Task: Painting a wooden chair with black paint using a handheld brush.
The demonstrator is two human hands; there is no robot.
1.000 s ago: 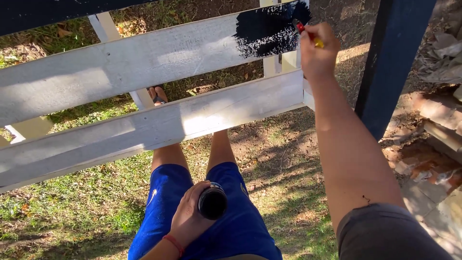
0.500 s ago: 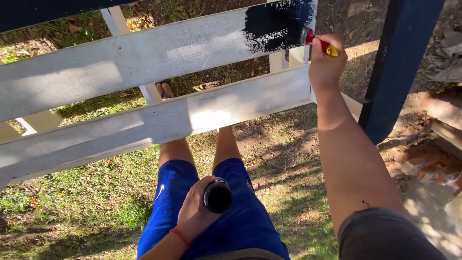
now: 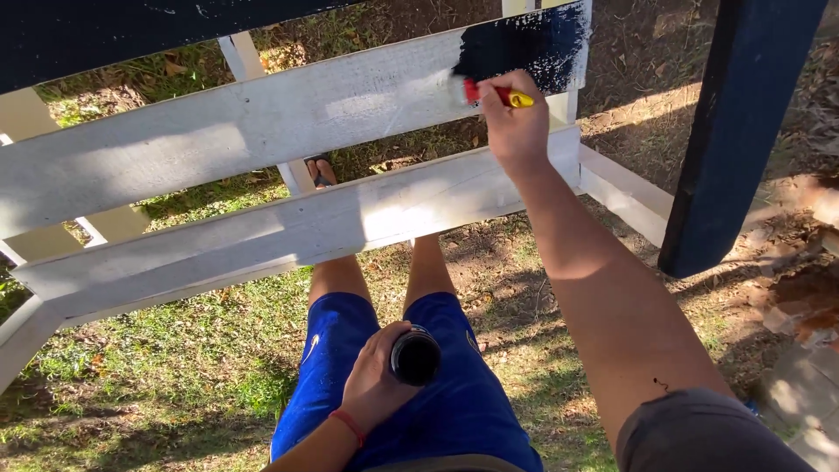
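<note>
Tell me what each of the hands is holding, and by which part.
Right hand grips a paintbrush by its yellow handle. Left hand holds a small dark paint can around its side.

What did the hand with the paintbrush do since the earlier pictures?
The right hand slid the paintbrush leftward along the upper white plank, from the right end of the black painted patch to its left edge. Nothing was picked up or let go. The left hand holds the small black paint can over the lap as before.
</note>
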